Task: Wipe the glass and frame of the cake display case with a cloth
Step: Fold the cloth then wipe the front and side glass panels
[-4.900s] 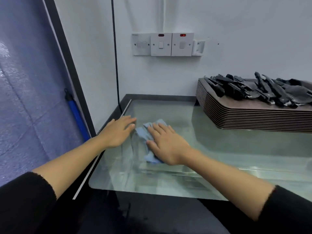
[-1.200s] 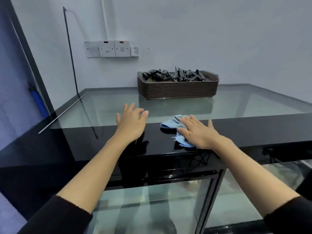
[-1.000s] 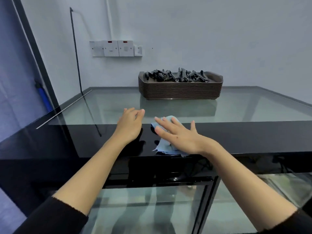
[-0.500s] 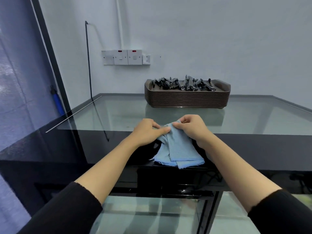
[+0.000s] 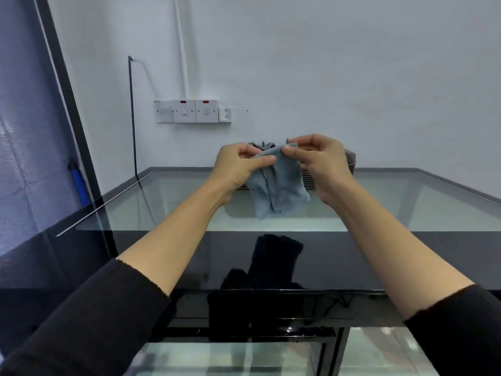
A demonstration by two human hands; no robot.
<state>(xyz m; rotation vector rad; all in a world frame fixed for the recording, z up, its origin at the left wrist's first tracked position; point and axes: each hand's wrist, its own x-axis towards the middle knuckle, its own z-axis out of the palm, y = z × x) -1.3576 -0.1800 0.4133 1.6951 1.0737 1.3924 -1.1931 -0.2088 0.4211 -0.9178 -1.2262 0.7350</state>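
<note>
A small blue cloth [image 5: 279, 185] hangs in the air above the display case, pinched along its top edge by both hands. My left hand [image 5: 238, 165] grips its left corner and my right hand [image 5: 322, 162] grips its right corner. Below lies the case's glass top [image 5: 393, 204], with its glossy black front frame [image 5: 339, 256] nearer to me. The front glass panels [image 5: 230, 359] show at the bottom edge of the view. The cloth touches neither glass nor frame.
A stack of brown trays [image 5: 349, 161] with dark utensils on top stands at the back of the glass, mostly hidden behind my hands. Wall sockets [image 5: 189, 111] and a black cable [image 5: 132, 115] are on the white wall. A blue-handled tool [image 5: 78, 183] leans at the left.
The cloth was pressed flat on the black frame under my right hand; both hands then took it by the top edge and lifted it off the case into the air.
</note>
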